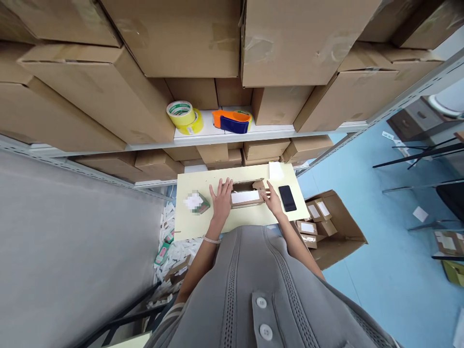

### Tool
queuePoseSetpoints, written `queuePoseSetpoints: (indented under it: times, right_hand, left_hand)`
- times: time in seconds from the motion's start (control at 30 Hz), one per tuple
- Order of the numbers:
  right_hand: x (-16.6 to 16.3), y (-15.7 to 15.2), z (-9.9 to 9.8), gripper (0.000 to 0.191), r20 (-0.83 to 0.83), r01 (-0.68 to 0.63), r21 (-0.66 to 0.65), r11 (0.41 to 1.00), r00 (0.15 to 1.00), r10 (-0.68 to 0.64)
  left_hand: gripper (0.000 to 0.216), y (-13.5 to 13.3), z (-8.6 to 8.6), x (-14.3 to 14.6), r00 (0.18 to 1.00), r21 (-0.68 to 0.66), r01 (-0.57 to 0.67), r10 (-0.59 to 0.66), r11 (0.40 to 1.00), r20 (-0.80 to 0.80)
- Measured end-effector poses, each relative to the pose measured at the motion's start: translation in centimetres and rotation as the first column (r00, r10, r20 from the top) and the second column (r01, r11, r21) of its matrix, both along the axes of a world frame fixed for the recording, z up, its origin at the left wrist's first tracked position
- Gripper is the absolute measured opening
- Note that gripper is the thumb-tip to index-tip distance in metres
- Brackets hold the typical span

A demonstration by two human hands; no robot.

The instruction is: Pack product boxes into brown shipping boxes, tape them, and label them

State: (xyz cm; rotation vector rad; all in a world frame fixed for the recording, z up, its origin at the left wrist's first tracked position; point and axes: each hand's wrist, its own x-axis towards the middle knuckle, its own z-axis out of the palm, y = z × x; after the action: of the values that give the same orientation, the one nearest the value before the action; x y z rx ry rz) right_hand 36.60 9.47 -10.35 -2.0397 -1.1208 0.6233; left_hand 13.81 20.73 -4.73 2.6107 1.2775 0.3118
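A small cardboard box point(235, 205) with a white label on its near side sits on the pale yellow table point(239, 222), its top open. My left hand point(221, 200) rests against the box's left end, fingers stretched out and spread. At the other end, my right hand point(272, 199) has its fingers bent around the box's right edge by a raised end flap point(258, 185). The inside of the box looks dark, and its contents cannot be made out. To the right of my right hand lies a black phone point(287, 198). A partly blurred small packet point(197, 202) is left of my left hand.
A shelf point(203, 139) above the table holds yellow tape rolls point(184, 117), an orange-and-blue tape dispenser point(232, 121) and large cartons point(181, 38). On the right, an open carton point(344, 232) contains several small labelled boxes. White paper scraps point(177, 251) lie lower left.
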Motion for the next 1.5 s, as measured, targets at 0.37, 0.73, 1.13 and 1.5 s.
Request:
queuePoseSetpoints:
  times: [0.37,0.73,1.13,1.5]
  right_hand:
    - [-0.2,-0.1,1.3,0.053,0.282,-0.123,-0.166,0.978,0.945,0.167]
    - [-1.8,0.1,4.7,0.040,0.462,-0.159,-0.116,0.981,0.865,0.195]
    - [0.6,14.3,15.9,0.043,0.584,-0.357,0.284,0.890,0.800,0.134]
    - [-0.4,28.5,19.5,0.054,0.689,-0.226,-0.016,0.974,0.704,0.175]
  left_hand:
    - [0.059,-2.0,-2.5,-1.1,0.999,0.018,0.034,-0.034,0.999,-0.002]
    - [0.067,-4.0,-4.1,2.2,0.965,-0.008,0.260,-0.260,0.965,-0.033]
    - [0.073,-4.0,-5.6,1.9,0.974,0.075,0.227,-0.224,0.971,-0.044]
    - [0.074,-4.0,-5.7,1.4,0.970,0.068,0.242,-0.240,0.968,-0.042]
